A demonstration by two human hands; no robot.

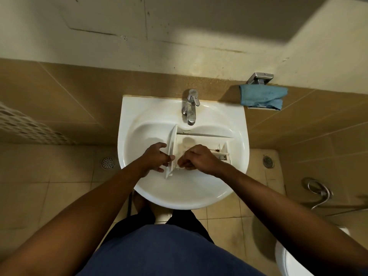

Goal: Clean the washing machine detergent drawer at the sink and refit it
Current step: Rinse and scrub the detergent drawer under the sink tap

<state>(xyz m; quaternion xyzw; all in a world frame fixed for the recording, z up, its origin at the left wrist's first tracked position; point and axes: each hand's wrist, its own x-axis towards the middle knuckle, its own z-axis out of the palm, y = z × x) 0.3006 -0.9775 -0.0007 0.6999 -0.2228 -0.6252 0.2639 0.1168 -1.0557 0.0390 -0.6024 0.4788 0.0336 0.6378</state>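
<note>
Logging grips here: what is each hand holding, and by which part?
The left hand grips the detergent drawer by its front panel. The right hand curls over the drawer's near wall; whether it grips that cannot be told.

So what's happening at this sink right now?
A person stands at the sink with the detergent drawer lying in the basin. The left hand grips its front panel; the right hand is curled inside a compartment, what it holds is unclear. Brown grime shows inside. No water visibly runs from the tap.
</note>
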